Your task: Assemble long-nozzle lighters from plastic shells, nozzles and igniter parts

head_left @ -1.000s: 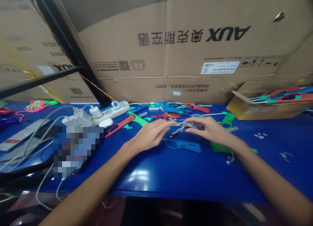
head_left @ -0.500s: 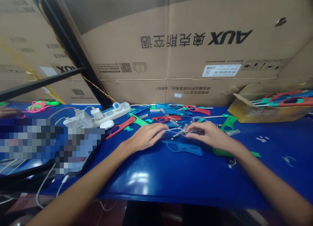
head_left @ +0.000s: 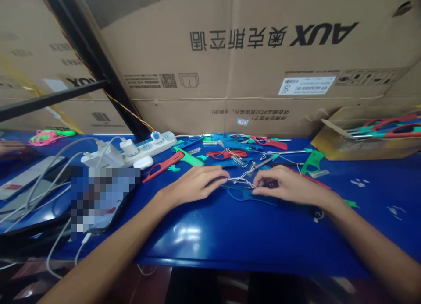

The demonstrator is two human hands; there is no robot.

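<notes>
Thin white wires [head_left: 241,180] stretch between my two hands, low over the table. My left hand [head_left: 204,182] is closed, pinching their left end. The thumb and fingertips of my right hand [head_left: 284,185] close on the other end; a small dark round thing shows inside its curled fingers, too unclear to name. Right under the wires lies a blue plastic lighter shell [head_left: 245,195], partly covered by the right fingers. Beyond the hands are a red lighter shell [head_left: 226,154], a green handle piece [head_left: 190,157] and small clear parts. A metal lighter rod [head_left: 294,152] points toward a green shell [head_left: 312,162].
A power strip [head_left: 148,150] with plugged-in chargers stands at left, beside a white earbud case [head_left: 143,162] and a phone [head_left: 115,199] on a cable. An open carton [head_left: 355,148] of lighters sits at right. Large cardboard [head_left: 184,107] walls the back. Another person's hand [head_left: 16,150] shows far left.
Both hands have come nearer the blue shell, with the wires now over it. The right fingers now overlap the shell. The view has tilted slightly downward.
</notes>
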